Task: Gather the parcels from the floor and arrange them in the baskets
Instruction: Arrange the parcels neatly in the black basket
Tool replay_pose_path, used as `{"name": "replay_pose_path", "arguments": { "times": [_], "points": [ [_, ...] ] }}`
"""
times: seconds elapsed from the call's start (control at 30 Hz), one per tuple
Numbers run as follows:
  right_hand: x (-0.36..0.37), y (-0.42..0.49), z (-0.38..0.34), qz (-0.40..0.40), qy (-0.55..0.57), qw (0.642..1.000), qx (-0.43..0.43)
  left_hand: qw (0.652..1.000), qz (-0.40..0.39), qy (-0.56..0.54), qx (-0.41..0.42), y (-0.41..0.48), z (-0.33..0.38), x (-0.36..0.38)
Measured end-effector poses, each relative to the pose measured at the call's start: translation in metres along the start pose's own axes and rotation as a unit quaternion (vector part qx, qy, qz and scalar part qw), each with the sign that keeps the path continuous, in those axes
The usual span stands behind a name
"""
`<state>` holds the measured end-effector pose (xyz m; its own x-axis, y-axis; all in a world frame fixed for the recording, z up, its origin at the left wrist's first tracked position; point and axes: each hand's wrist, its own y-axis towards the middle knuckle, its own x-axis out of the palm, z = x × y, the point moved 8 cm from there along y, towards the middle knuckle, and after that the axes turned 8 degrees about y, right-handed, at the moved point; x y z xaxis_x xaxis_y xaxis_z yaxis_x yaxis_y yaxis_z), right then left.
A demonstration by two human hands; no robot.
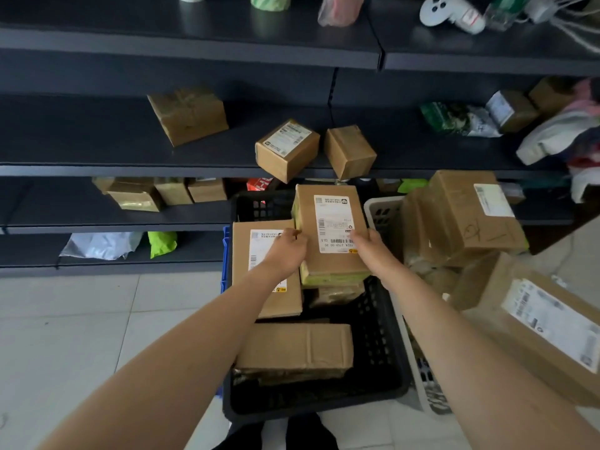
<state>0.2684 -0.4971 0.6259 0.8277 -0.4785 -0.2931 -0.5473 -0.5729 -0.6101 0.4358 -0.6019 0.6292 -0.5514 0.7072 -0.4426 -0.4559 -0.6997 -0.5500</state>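
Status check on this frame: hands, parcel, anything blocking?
Left hand and right hand grip labelled brown cardboard parcel over black plastic basket. Other cardboard boxes crowd it.

Matt brown cardboard parcel [331, 264] with smooth white paper label [332, 222] between the fingers [363, 238], black perforated plastic basket [380, 345] beneath them, pale grey plastic basket [381, 212] right of them, dark matt metal shelf [97, 147] beyond the fingertips, glossy floor tiles [65, 319] to their left

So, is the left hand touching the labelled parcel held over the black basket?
Touching. The head view shows the left hand gripping the left edge of the labelled parcel.
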Motion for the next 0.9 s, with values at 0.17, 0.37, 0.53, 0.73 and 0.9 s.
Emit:
{"name": "replay_pose_path", "arguments": {
  "times": [0.17, 0.37, 0.53, 0.73, 0.9],
  "points": [
    [0.001, -0.018, 0.012, 0.044, 0.006, 0.999, -0.024, 1.000, -0.015, 0.007, 0.011, -0.010, -0.017, -0.005],
    [0.004, -0.036, 0.011, 0.066, 0.047, 0.996, -0.031, 0.997, -0.068, -0.006, 0.034, -0.025, -0.006, 0.011],
    [0.002, -0.049, 0.019, 0.083, 0.056, 0.995, -0.019, 0.996, -0.077, -0.008, 0.033, -0.031, -0.010, 0.018],
    [-0.011, -0.058, 0.024, 0.118, 0.082, 0.989, -0.016, 0.995, -0.079, -0.014, 0.057, -0.040, 0.004, 0.025],
    [-0.026, -0.054, 0.023, 0.138, 0.123, 0.983, 0.004, 0.995, -0.065, -0.023, 0.074, -0.035, 0.018, 0.024]
  ]
}}
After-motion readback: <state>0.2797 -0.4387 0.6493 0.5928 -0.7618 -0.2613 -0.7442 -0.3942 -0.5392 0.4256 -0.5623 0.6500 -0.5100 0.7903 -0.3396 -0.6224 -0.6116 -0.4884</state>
